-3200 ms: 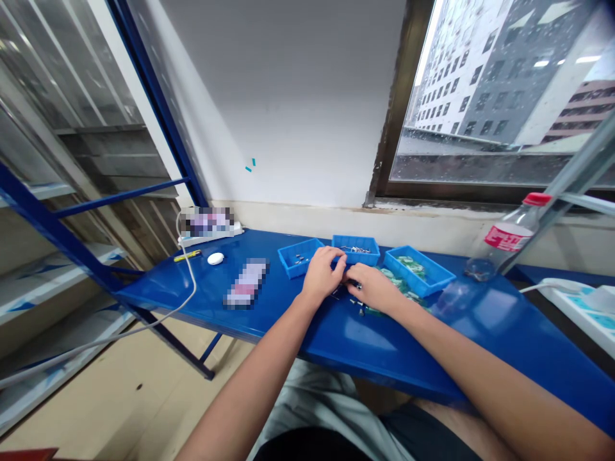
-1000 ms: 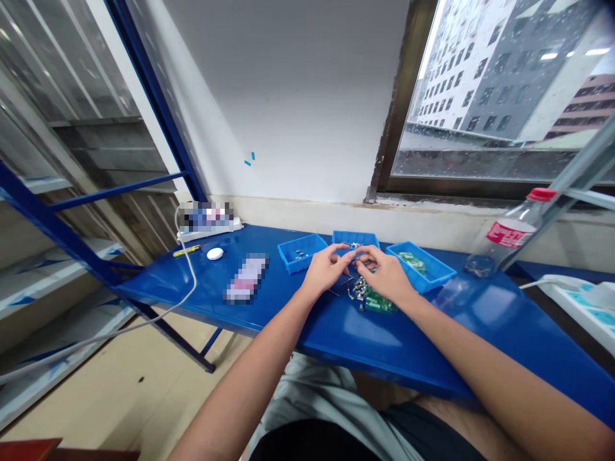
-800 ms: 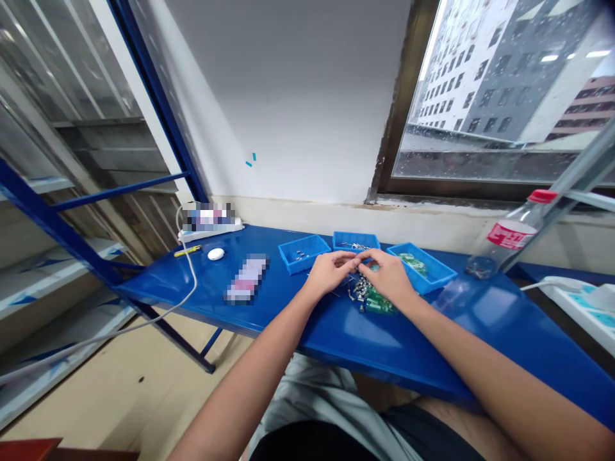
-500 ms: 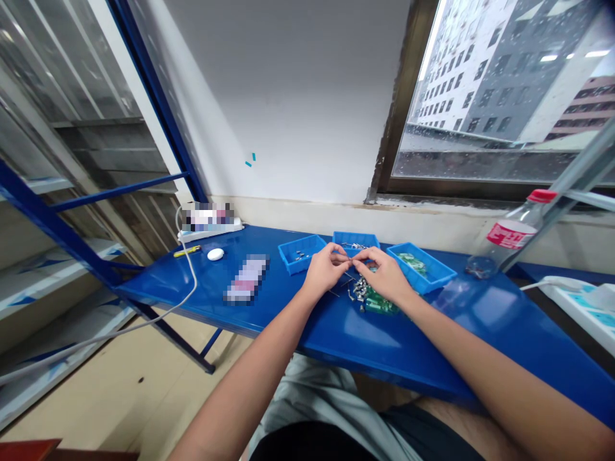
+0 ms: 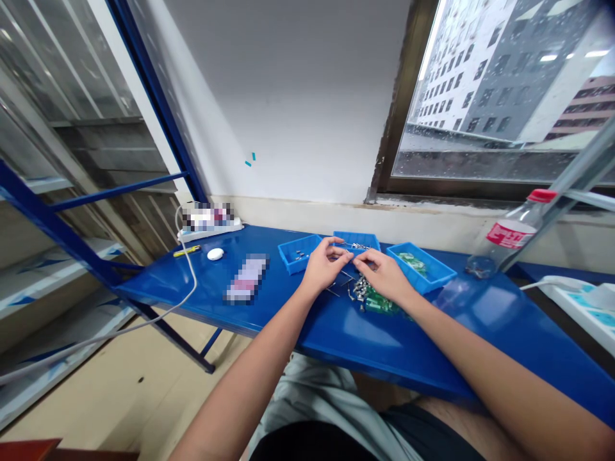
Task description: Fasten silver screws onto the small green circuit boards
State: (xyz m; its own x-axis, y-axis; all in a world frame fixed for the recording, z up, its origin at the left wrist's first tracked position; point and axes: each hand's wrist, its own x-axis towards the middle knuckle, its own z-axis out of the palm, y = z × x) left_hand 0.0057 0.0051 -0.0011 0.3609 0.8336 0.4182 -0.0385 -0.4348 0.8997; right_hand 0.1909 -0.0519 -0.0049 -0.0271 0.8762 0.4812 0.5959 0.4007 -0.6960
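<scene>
1. Our left hand (image 5: 323, 267) curls loosely, our right hand (image 5: 385, 275) bunches its fingers; we cannot tell whether either holds anything.
2. They have parted slightly, so joint handling seems looser.
3. Metal parts (image 5: 359, 289) lie beside our right hand.

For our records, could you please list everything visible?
Table: one, blue, centre
Bins: three, blue, table's back
Metal parts: many, silver, table, two bins
Green pieces: many, green, table, right bin
Bottle: one, clear, right
Blurred items: two, multicoloured, left
Round object: one, white, left
Tool: one, yellow, left
Cords: two, white, left, right
Long units: two, white, left, right
Shelves: several, pale, left
Window frame: one, brown, right
Wall: one, white, behind
Left hand, right hand: one each, bare, centre
</scene>
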